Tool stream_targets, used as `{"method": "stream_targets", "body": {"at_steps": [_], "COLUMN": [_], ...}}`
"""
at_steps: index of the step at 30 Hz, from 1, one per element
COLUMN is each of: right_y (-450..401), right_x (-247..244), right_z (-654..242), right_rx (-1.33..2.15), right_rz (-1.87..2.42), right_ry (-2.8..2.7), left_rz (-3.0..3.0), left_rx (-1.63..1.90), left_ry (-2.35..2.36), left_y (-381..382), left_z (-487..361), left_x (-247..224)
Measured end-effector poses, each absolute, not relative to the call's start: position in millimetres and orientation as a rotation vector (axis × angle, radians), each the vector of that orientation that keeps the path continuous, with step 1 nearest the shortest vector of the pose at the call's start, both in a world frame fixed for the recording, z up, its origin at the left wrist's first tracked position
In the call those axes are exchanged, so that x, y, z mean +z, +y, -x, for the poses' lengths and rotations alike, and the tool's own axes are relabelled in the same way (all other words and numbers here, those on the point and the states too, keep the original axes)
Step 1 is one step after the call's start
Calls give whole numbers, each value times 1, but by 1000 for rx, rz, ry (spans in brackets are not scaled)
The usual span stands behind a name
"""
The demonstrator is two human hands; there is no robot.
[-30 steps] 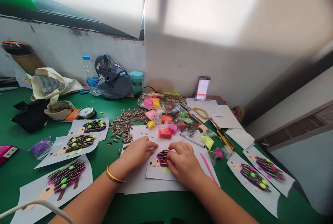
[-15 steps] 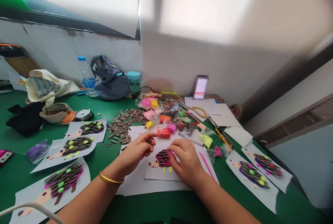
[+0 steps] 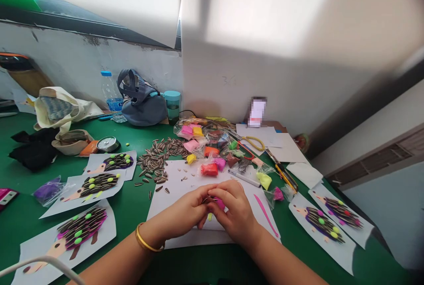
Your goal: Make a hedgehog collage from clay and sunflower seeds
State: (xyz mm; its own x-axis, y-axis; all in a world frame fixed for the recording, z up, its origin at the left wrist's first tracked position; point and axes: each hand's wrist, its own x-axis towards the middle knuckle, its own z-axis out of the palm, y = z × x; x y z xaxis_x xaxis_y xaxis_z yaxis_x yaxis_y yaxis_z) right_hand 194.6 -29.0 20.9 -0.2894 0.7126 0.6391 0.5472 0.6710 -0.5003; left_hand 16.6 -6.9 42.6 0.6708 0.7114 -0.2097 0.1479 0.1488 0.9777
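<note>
Both my hands meet over a hedgehog picture on white paper, their fingertips close together. My left hand, with a gold bangle at the wrist, is closed around sunflower seeds, a few dark striped ones showing at the fingertips. Against it, my right hand has thumb and index finger curled in a pinch; whatever is between them is hidden. Most of the hedgehog is covered; a bit of its magenta clay body and a yellow-green leg show. A loose heap of sunflower seeds lies beyond the left hand.
Bags of coloured clay, scissors, a white pen and a pink clay tool lie around the paper. Finished-looking hedgehog pictures flank it left and right. A bag and bottle stand behind.
My left hand has moved right and down to meet my right hand, now covering most of the hedgehog. The right hand has shifted only slightly. Seeds on the paper's upper left are now uncovered.
</note>
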Motion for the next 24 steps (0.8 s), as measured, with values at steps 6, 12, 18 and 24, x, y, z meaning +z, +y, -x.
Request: {"method": "stream_targets", "body": {"at_steps": [6,12,18,24], "right_y": [-29,-25,-11,-9], "right_x": [22,16,15,13], "right_z": [-193,-207,-229,-235], "right_rx": [316,508,566,762], "right_rz": [869,958,1235,1367], "right_ry": [-2014,-1818,-1904,-2017], "left_rz": [-1533,-1564,-2183,-2494], "left_rx": [467,604,553,221], "left_ry": [825,919,1292,1379], "left_y": [-16,-3,23,29], "left_z": [-23,-14,9,12], "left_x": [39,39,27,12]}}
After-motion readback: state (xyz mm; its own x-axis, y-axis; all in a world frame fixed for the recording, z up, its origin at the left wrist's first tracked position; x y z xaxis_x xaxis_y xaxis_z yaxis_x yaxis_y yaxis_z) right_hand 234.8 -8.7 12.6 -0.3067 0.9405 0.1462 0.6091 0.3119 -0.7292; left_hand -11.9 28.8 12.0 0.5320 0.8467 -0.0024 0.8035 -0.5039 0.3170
